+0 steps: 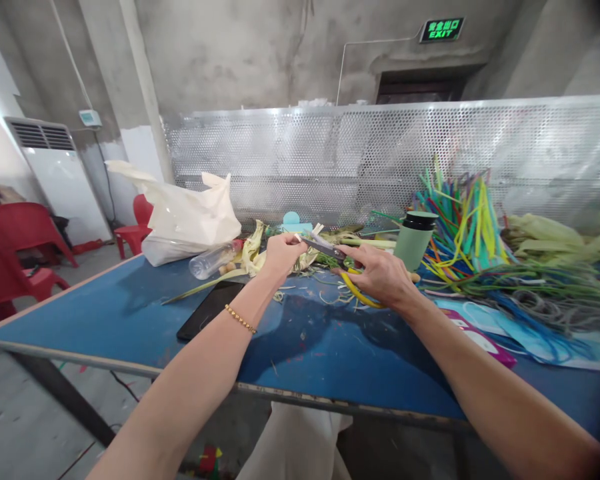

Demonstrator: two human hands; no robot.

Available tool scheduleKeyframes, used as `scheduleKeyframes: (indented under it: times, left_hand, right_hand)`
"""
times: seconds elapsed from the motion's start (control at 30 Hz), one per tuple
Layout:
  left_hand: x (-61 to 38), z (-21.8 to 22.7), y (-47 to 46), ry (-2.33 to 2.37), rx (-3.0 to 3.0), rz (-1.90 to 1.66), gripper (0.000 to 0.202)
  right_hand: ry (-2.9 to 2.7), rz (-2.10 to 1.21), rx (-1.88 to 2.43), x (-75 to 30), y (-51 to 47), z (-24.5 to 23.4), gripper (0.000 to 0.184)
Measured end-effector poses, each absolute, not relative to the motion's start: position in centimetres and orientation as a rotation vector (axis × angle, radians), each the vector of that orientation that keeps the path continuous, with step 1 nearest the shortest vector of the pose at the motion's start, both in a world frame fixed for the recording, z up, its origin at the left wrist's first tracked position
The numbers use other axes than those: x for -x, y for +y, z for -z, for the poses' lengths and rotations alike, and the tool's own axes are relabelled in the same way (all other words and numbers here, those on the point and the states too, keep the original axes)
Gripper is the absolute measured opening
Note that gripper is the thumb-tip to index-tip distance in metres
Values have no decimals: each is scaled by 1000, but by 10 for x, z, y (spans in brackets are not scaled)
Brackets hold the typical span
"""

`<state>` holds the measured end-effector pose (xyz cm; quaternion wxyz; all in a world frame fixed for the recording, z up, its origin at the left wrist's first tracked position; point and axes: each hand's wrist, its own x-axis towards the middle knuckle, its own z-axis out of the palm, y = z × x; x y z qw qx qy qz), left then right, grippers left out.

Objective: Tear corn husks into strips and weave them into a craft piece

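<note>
Over the middle of the blue table (300,360), my right hand (383,275) is closed around scissors (356,291) with yellow handles. Their dark blades point left, toward my left hand (283,252). That hand is closed in a pinch near the blade tips, with a small whitish bit showing at its fingertips, too small to name. Pale corn husks (254,250) and green scraps lie just behind my hands. Thin trimmings (333,292) are scattered on the table beneath them.
Left of my hands are a black tablet-like slab (210,310), a clear plastic bottle (213,261) and a cream plastic bag (187,217). To the right stand a green cup (416,241), a colourful strip bundle (473,227), tangled cords (545,293) and a purple packet (480,340). Behind runs a perforated metal panel (280,153).
</note>
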<state>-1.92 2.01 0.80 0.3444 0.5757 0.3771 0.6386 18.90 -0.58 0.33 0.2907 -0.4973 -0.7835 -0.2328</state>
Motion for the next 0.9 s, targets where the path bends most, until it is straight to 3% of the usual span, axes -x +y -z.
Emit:
scheduleKeyframes:
  times: [0.9]
  left_hand:
    - [21,-9,21,717,-1301,-1610,6]
  right_hand:
    - [-2191,420,1173,-193,-4,-11,47]
